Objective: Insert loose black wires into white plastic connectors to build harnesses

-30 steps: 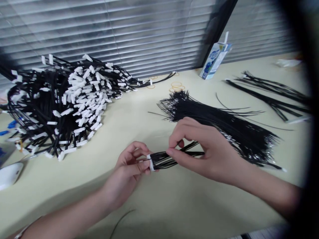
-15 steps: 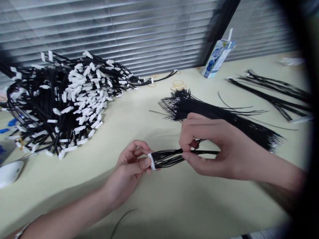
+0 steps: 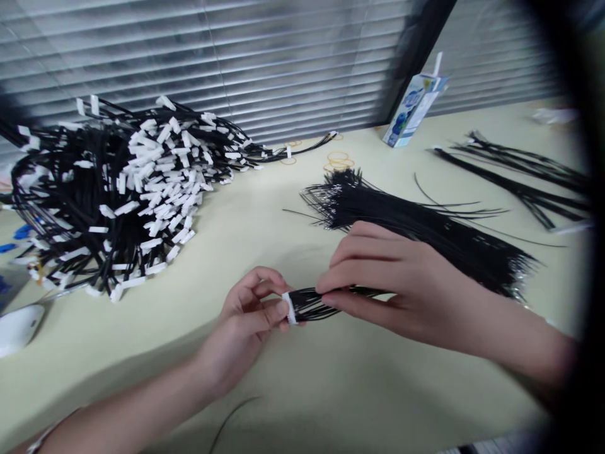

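Observation:
My left hand (image 3: 258, 312) pinches a white connector housing (image 3: 290, 308) between thumb and fingers. A row of thin black wires (image 3: 308, 304) runs out of its right side. My right hand (image 3: 373, 277) is closed on these wires a short way from the housing, thumb below and fingers above; the exact grip of its fingertips is partly hidden. Behind my right hand lies a thick bundle of loose black wires (image 3: 392, 211) with bare metal terminals at both ends.
At the left is a large heap of black cables (image 3: 89, 183) with white connectors. Yellow rubber bands (image 3: 339, 161) and a blue drink carton (image 3: 412, 113) are near the blinds. More black wires (image 3: 515, 176) lie at right, a white case (image 3: 21, 328) at far left.
My right hand has slid left along the wires, closer to the white connector housing, and its fingers have straightened. My left hand keeps the same hold.

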`<state>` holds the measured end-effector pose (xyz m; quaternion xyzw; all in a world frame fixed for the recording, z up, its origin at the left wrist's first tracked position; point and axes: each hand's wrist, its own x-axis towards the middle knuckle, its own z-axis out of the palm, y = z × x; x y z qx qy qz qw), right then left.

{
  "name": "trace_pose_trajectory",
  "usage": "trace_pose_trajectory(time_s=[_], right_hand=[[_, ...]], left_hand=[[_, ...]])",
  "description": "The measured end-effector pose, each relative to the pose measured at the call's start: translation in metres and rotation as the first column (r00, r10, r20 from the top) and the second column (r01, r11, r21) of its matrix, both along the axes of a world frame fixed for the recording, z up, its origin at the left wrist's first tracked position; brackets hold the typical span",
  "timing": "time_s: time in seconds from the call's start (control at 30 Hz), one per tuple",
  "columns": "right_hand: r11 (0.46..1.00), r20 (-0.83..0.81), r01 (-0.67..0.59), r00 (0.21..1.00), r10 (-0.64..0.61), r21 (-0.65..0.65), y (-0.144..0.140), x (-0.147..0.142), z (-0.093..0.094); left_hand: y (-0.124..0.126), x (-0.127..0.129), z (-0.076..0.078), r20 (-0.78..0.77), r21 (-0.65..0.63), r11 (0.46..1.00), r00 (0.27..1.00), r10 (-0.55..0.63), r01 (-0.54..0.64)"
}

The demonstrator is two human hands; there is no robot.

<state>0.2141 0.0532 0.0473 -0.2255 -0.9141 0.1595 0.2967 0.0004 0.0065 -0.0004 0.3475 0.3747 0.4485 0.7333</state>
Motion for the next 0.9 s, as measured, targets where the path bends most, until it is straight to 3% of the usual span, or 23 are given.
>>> trace_pose_trajectory(time_s=[0.13, 0.9], right_hand=[[0.994, -0.027, 0.000, 1.000, 0.003, 0.113, -0.0064, -0.0043, -0.0055], [0.995, -0.116, 0.029, 0.993, -0.017, 0.099, -0.0079, -0.0107, -0.0112]], left_hand=[[-0.0002, -0.0009, -0.0009, 0.006, 0.006, 1.000, 1.000, -0.005, 0.005], [0.0006, 0.0003, 0.0010, 0.023, -0.009, 1.000, 1.000, 0.006, -0.005]])
